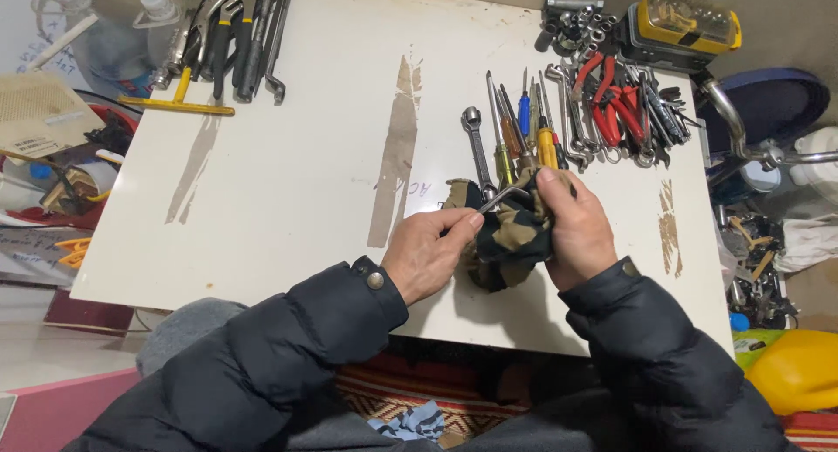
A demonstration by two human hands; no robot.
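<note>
Hands meet over the white desk (288, 181), near its front edge. Left hand (428, 253) pinches one end of a bent metal key (502, 195), fingers closed on it. Right hand (576, 225) grips a dark camo cloth (506, 234), fingers clenched round the cloth, w/ the thumb up top by the key's other end. Cloth is bunched up & wraps part of the key; it hangs between both hands, low part touching the desk or just over it, can't tell which.

Just behind the hands lies a row of tools: a silver wrench (477, 147), then screwdrivers (524, 125) w/ yellow, blue & brown handles, side by side. Further right is a pile of red pliers (611, 103) & more metal tools, all mixed up. Back right corner has a bunch of sockets (576, 24) & a yellow & black case (685, 24).

Far left corner holds big dark wrenches & pliers (236, 33), plus a yellow T-handle tool (179, 103). Brown scuff marks run down the desk top.

Both arms wear a black puffy jacket (288, 347). Off the desk on the left sits a red tub (118, 125) full of bits. Yellow jug (799, 369) sits low right.
</note>
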